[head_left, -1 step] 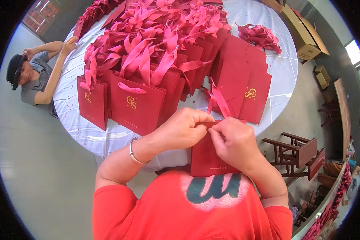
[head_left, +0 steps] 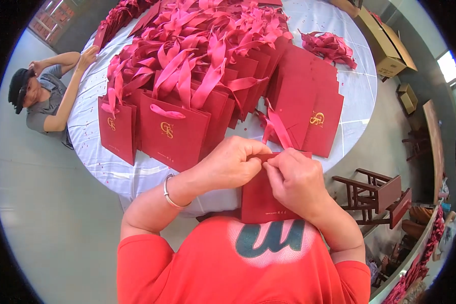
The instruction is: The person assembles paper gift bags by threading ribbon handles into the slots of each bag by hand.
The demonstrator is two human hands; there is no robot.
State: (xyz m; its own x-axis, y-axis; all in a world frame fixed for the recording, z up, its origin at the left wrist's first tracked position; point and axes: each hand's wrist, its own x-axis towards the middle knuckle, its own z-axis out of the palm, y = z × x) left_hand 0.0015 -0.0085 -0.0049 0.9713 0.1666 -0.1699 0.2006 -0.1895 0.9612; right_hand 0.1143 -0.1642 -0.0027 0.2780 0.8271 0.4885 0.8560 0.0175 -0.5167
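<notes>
Red paper bag [head_left: 262, 195], one, at the centre of the frame, upright against the wearer's front at the near edge of the bench [head_left: 357, 104]. Left hand [head_left: 238, 162]: thumb and fingers pinched together on its top edge. Right hand [head_left: 298, 175]: likewise pinched there, just beside the left. Pink ribbon [head_left: 277, 126], rising just above the hands. Ribboned bags [head_left: 175, 133], many, standing, upper left to upper centre. Flat red bags [head_left: 324, 124], overlapping, right of centre. Ribbon pile [head_left: 329, 48], upper right.

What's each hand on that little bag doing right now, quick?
Left hand: closed, pinching the red bag near its top.
Right hand: closed, pinching it there too.
</notes>
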